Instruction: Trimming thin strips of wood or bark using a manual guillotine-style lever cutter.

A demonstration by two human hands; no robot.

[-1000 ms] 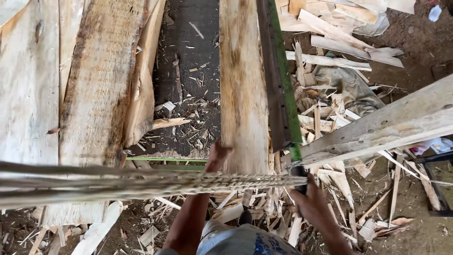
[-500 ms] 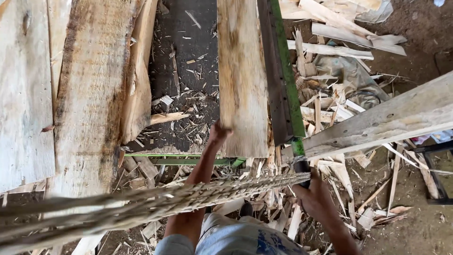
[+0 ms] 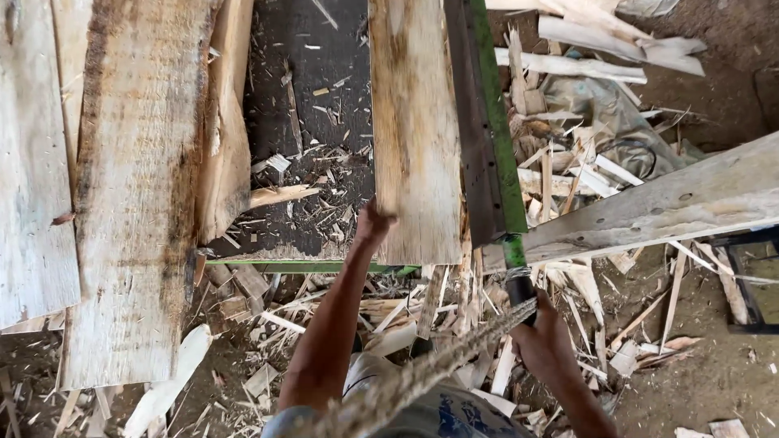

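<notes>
Since the earlier frames, the frayed rope (image 3: 438, 365) had swung from lying nearly level across the view to slanting steeply up toward the right hand (image 3: 545, 345), and the left hand (image 3: 373, 223) had slid from the near end of the plank (image 3: 414, 130) to its near left corner. That plank was the landmark: a pale board with its long axis running straight away from the person, its near end cut square above the green bar (image 3: 300, 265). The left hand's fingers were closed on the plank's left edge at that corner. Just right of the plank ran a green rail (image 3: 495, 138), parallel to it; at the rail's near end the right hand was wrapped around a black handle (image 3: 519, 288). Left of the plank lay dark, chip-strewn ground, then a wide rough slab (image 3: 134, 195) lying lengthwise like the plank. Offcuts (image 3: 584, 162) littered the ground right of the rail.
</notes>
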